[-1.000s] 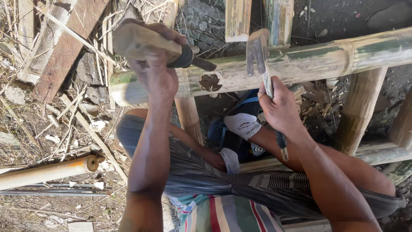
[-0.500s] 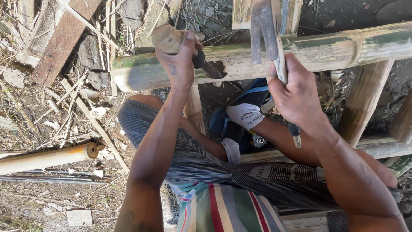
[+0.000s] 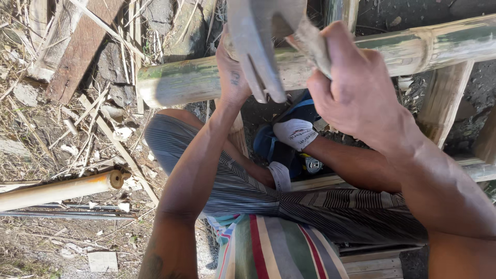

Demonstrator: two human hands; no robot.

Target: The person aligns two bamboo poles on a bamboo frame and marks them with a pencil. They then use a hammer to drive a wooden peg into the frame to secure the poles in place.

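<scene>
My right hand [image 3: 356,88] is raised close to the camera, shut on the handle of a grey claw hammer [image 3: 256,46] whose forked claw points down. Behind the hammer head, my left hand [image 3: 232,77] sits against a thick green bamboo pole [image 3: 181,82] that lies horizontally across the view. Its fingers are mostly hidden; it seems closed on a tan wooden block [image 3: 227,44] held at the pole. My legs in striped shorts [image 3: 310,206] are folded below the pole.
A bamboo upright [image 3: 439,103] joins the pole on the right. A white and blue shoe [image 3: 294,133] lies under the pole. At left are a wooden plank [image 3: 77,51], a pale bamboo tube [image 3: 62,188], thin metal rods [image 3: 62,214] and scattered dry splinters.
My right hand has swung the hammer up toward the camera, so it now covers the pole's middle. My left hand has stayed at the pole and its wooden block is now mostly hidden.
</scene>
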